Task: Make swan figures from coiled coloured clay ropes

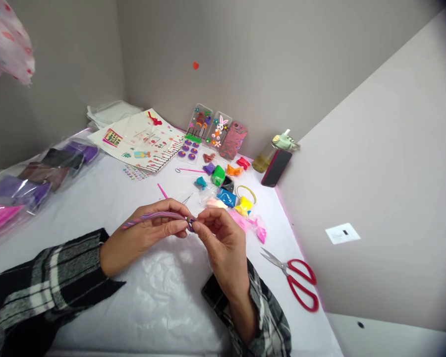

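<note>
Above a white-covered table (148, 297), the left hand (144, 235) and right hand (223, 243) pinch a striped strip (152, 215) (pinkish purple), its long axis running sideways, one end at the right fingertips, the other pointing left.

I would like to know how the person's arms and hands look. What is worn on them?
The left sleeve and right sleeve are black, white and grey plaid, with broad white bands on the left one. Both look loose. The left hand and right hand wear no gloves, and no ring shows.
</note>
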The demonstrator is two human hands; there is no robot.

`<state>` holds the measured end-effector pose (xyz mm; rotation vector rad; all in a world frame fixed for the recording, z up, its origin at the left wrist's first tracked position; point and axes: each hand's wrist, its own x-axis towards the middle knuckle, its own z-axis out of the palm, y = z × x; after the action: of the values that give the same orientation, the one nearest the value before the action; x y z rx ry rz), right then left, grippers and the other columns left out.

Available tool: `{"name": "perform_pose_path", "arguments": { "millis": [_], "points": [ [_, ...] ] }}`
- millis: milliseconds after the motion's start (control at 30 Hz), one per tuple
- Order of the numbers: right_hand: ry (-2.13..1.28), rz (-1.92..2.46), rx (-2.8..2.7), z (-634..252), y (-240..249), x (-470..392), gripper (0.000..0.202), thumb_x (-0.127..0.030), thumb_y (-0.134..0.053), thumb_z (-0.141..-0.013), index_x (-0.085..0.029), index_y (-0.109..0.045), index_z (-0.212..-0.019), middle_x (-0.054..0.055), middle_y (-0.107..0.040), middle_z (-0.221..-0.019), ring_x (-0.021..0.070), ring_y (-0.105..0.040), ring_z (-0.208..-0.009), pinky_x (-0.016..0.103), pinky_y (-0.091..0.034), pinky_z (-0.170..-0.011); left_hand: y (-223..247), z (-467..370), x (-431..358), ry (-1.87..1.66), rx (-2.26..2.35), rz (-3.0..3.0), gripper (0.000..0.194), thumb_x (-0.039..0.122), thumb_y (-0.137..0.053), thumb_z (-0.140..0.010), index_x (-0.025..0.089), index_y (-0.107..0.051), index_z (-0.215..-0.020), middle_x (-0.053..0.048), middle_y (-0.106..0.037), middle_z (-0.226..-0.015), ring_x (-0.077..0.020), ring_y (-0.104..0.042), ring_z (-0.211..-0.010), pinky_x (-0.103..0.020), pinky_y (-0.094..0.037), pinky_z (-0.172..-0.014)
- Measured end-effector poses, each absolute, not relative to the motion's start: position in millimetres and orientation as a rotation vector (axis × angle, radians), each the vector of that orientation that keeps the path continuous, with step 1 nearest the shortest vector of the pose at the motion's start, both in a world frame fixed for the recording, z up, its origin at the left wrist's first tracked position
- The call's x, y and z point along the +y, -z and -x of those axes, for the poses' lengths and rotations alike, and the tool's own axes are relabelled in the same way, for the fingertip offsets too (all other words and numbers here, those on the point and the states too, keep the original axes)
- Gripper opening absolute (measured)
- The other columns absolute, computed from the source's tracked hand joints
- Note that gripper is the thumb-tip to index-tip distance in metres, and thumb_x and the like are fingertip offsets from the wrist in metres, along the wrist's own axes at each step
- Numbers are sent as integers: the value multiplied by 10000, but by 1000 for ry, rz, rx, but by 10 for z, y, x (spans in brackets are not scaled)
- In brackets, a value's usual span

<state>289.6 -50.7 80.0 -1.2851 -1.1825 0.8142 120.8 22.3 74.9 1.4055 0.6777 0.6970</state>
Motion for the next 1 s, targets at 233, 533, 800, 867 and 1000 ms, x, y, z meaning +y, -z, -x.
{"name": "perform_pose_path", "arguments": {
  "millis": [233, 533, 800, 867, 1000],
  "points": [
    [-782, 1277, -1311, -2862, -801, -545, 180, -232, -806, -853, -239, -695, -994, 8, -707, -943, 170, -663, -845, 305, -554, -798, -728, -1195, 217, -722, 718, -1488, 217, 465, -621, -965, 253, -666, -953, 18, -694, -886, -171, -685, -858, -262, -548, -774],
    [-554, 1304, -1467, -2882, -770, -536, 139, -177, -732, -922, -228, -729, -1051, 15, -731, -943, 149, -670, -844, 267, -543, -780, -679, -1183, 207, -699, 699, -1410, 272, 506, -620, -970, 258, -642, -1078, 0, -708, -981, -200, -716, -912, -326, -585, -837],
    [-537, 1278, -1487, -2883, -749, -552, 182, -167, -733, -919, -229, -735, -1090, 16, -738, -949, 147, -677, -841, 260, -549, -789, -708, -1190, 205, -720, 716, -1443, 263, 495, -617, -967, 243, -670, -1016, 4, -715, -947, -188, -719, -892, -297, -586, -815],
    [-557, 1289, -1471, -2888, -747, -548, 161, -174, -719, -930, -235, -738, -1077, 16, -738, -952, 150, -681, -847, 268, -548, -798, -710, -1200, 219, -729, 729, -1449, 260, 489, -617, -967, 244, -678, -1029, -2, -721, -963, -192, -716, -921, -296, -583, -827],
    [-661, 1292, -1419, -2891, -747, -541, 175, -196, -723, -924, -237, -718, -1094, 23, -728, -999, 167, -687, -889, 293, -556, -824, -718, -1214, 236, -721, 705, -1434, 212, 441, -656, -937, 236, -694, -975, 1, -728, -927, -183, -715, -900, -269, -570, -791]
  ]
}}
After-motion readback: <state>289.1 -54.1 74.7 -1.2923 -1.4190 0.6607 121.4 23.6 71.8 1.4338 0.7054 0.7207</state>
